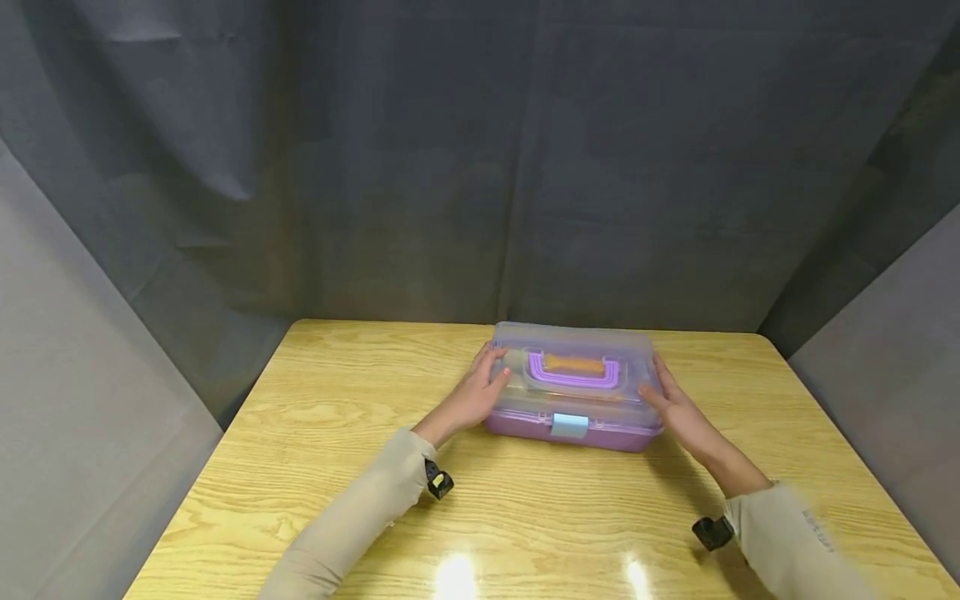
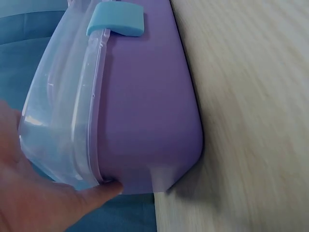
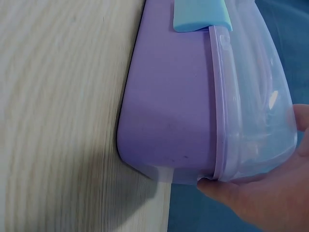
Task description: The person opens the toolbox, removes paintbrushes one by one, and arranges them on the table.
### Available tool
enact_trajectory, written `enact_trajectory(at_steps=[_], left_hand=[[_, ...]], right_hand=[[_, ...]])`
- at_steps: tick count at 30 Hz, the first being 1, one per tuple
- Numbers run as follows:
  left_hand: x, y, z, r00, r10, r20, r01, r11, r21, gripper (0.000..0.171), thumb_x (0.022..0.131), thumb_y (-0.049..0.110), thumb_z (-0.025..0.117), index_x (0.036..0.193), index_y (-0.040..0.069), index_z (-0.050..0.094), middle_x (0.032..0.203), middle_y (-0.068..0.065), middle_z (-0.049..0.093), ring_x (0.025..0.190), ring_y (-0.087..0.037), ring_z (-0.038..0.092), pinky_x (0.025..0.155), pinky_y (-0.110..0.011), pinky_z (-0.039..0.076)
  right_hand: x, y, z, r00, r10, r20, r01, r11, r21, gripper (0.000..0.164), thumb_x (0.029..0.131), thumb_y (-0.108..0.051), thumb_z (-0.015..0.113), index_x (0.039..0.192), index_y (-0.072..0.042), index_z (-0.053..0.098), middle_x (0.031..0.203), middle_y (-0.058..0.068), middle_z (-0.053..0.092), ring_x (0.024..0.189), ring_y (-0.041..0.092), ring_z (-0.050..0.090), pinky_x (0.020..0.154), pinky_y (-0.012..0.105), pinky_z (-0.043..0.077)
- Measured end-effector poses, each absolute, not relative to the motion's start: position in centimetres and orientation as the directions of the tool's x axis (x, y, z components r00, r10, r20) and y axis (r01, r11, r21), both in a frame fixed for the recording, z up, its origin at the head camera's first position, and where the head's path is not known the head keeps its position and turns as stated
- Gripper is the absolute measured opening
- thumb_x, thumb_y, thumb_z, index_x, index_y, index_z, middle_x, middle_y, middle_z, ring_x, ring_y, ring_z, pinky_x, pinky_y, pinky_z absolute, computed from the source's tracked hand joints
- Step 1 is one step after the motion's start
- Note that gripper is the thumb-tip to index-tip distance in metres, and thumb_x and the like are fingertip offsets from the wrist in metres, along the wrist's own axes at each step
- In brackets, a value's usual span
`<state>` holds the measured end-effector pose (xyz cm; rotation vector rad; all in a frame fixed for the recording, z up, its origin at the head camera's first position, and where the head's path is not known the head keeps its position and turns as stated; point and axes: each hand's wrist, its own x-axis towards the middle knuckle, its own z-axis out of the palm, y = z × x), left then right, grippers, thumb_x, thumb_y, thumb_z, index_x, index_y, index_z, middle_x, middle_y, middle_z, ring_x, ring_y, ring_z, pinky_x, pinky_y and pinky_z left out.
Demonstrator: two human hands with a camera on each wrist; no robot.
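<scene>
A storage box (image 1: 517, 425) with a purple base, a clear lid (image 1: 585, 336) and a light blue latch (image 1: 570, 426) sits on the table, its lid down. Its purple carry handle (image 1: 573, 381) lies flat in the lid. My left hand (image 1: 471, 396) grips the box's left end, and in the left wrist view a fingertip (image 2: 108, 191) presses under the lid's rim. At the opposite end my right hand (image 1: 678, 417) holds the box, a fingertip (image 3: 212, 186) touching beneath the rim in the right wrist view. Something orange shows dimly through the lid near the handle.
The wood-grain table (image 1: 337, 433) extends around the box on every side. Dark cloth (image 1: 405, 167) hangs behind the far edge, and pale panels (image 1: 75, 400) stand at the left and right. Each wrist wears a small black camera (image 1: 438, 480).
</scene>
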<state>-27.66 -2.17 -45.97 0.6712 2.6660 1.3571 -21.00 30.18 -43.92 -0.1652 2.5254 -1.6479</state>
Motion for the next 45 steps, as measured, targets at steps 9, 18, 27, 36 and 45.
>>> enact_trajectory(at_steps=[9, 18, 27, 36, 45], left_hand=[[-26.4, -7.0, -46.0, -0.895, 0.429, 0.118, 0.336, 0.476, 0.813, 0.055, 0.1, 0.031, 0.041, 0.151, 0.019, 0.024, 0.158, -0.009, 0.002, 0.142, -0.031, 0.011, 0.111, -0.05, 0.017], [-24.9, -11.8, -46.2, -0.888, 0.438, 0.14, 0.354, 0.457, 0.816, 0.057, 0.101, 0.028, 0.042, 0.152, 0.017, 0.02, 0.158, -0.009, -0.001, 0.142, -0.033, 0.006, 0.11, -0.057, 0.011], [-22.5, -16.6, -46.5, -0.894, 0.398, 0.206, 0.385, 0.444, 0.809, 0.057, 0.099, 0.02, 0.044, 0.151, 0.01, 0.022, 0.157, -0.017, 0.004, 0.14, -0.04, 0.008, 0.107, -0.062, 0.01], [-20.7, -20.1, -46.4, -0.899, 0.366, 0.24, 0.387, 0.408, 0.827, 0.054, 0.1, 0.014, 0.043, 0.15, 0.006, 0.024, 0.155, -0.022, 0.005, 0.14, -0.043, 0.005, 0.107, -0.063, 0.01], [-20.0, -23.3, -46.4, -0.895, 0.367, 0.253, 0.397, 0.4, 0.826, 0.053, 0.098, 0.007, 0.043, 0.148, 0.001, 0.026, 0.154, -0.027, 0.007, 0.138, -0.047, 0.006, 0.104, -0.068, 0.011]], right_hand=[[-19.8, 26.2, -43.9, -0.984, -0.175, 0.027, -0.107, 0.467, -0.878, 0.075, 0.101, -0.027, 0.043, 0.15, -0.005, -0.011, 0.154, 0.025, -0.012, 0.138, 0.046, -0.01, 0.107, 0.064, 0.0], [-19.1, 21.8, -44.6, -0.982, -0.179, 0.066, -0.154, 0.536, -0.83, 0.072, 0.102, -0.03, 0.041, 0.15, -0.002, -0.005, 0.154, 0.027, -0.002, 0.139, 0.045, -0.001, 0.109, 0.06, 0.002], [-18.0, 17.2, -44.9, -0.97, -0.212, 0.117, -0.218, 0.557, -0.801, 0.072, 0.1, -0.026, 0.045, 0.15, 0.003, 0.0, 0.153, 0.028, 0.005, 0.139, 0.044, 0.006, 0.11, 0.058, 0.007], [-17.8, 13.8, -44.7, -0.961, -0.24, 0.14, -0.259, 0.595, -0.761, 0.074, 0.099, -0.027, 0.048, 0.15, 0.001, 0.003, 0.155, 0.022, 0.007, 0.14, 0.039, 0.009, 0.111, 0.054, 0.01], [-17.4, 10.9, -44.6, -0.951, -0.279, 0.135, -0.283, 0.606, -0.744, 0.075, 0.099, -0.033, 0.047, 0.15, 0.001, 0.004, 0.156, 0.019, 0.006, 0.141, 0.034, 0.01, 0.112, 0.05, 0.013]])
